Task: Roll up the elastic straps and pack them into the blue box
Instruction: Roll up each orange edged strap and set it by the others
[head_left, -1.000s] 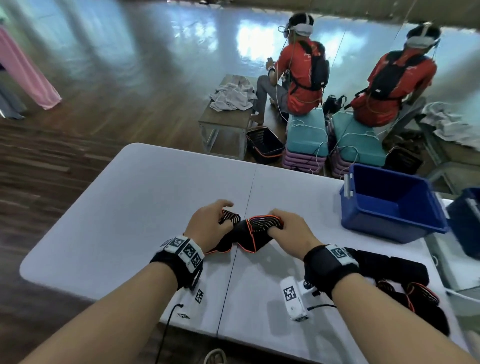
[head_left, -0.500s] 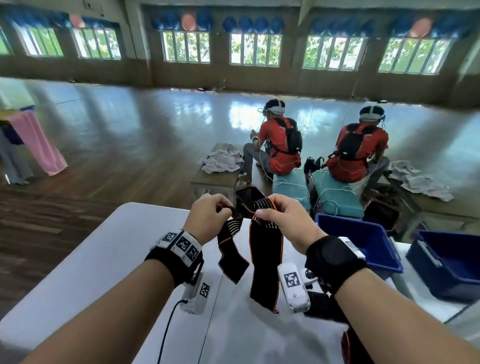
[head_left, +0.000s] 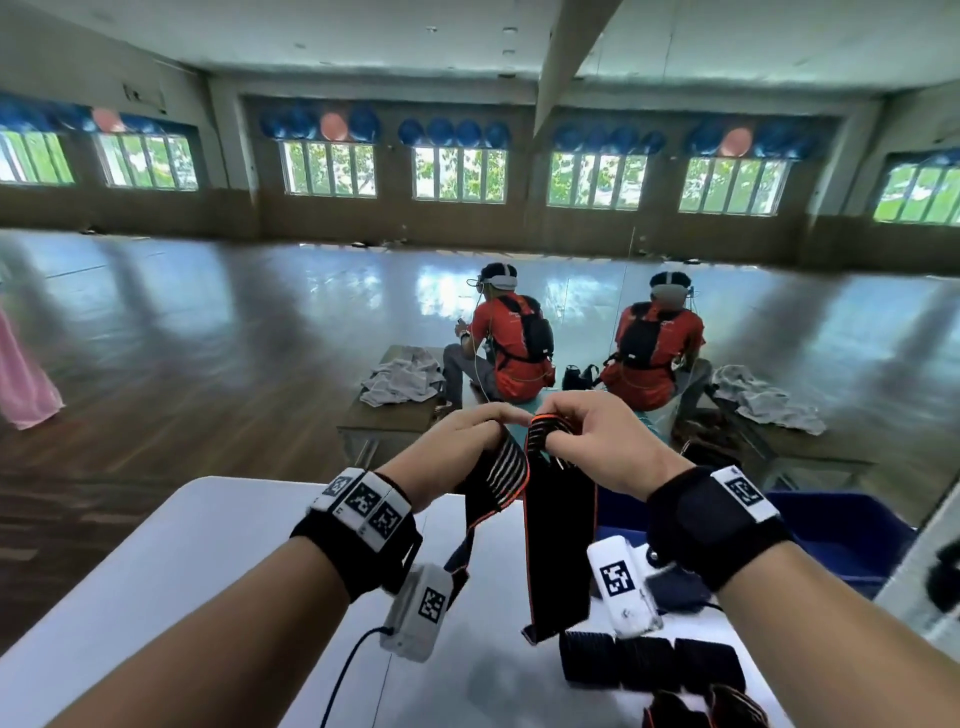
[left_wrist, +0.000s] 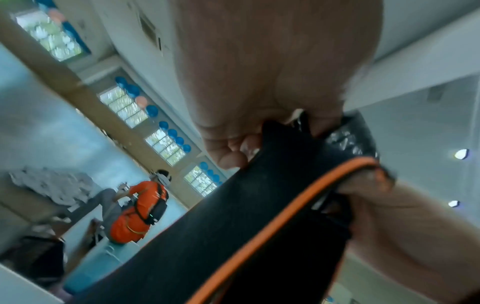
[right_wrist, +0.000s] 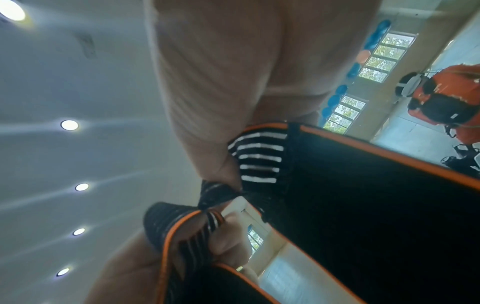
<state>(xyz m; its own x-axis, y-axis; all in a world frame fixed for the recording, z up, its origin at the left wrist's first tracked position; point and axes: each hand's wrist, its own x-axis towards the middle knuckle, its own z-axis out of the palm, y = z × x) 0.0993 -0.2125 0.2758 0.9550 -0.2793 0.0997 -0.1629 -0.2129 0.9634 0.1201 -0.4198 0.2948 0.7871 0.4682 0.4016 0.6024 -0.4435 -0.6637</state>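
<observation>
A black elastic strap (head_left: 558, 525) with orange edging and a white-striped end hangs in the air above the white table (head_left: 218, 561). My left hand (head_left: 470, 439) pinches one striped end, my right hand (head_left: 582, 431) pinches the other, close together at chest height. Both loose lengths dangle down toward the table. The wrist views show the strap (left_wrist: 233, 236) (right_wrist: 363, 195) held between thumb and fingers. The blue box (head_left: 841, 540) stands at the right, partly hidden behind my right wrist. More black straps (head_left: 654, 662) lie on the table near its front right.
Beyond the table, two persons in red shirts (head_left: 514, 343) sit with their backs to me by a low bench with grey cloths (head_left: 402, 382). A pink garment (head_left: 23, 379) hangs at far left. Wooden floor surrounds the table.
Both hands have lifted the strap from the table up into the air, and its ends now hang down. The head view has tilted upward.
</observation>
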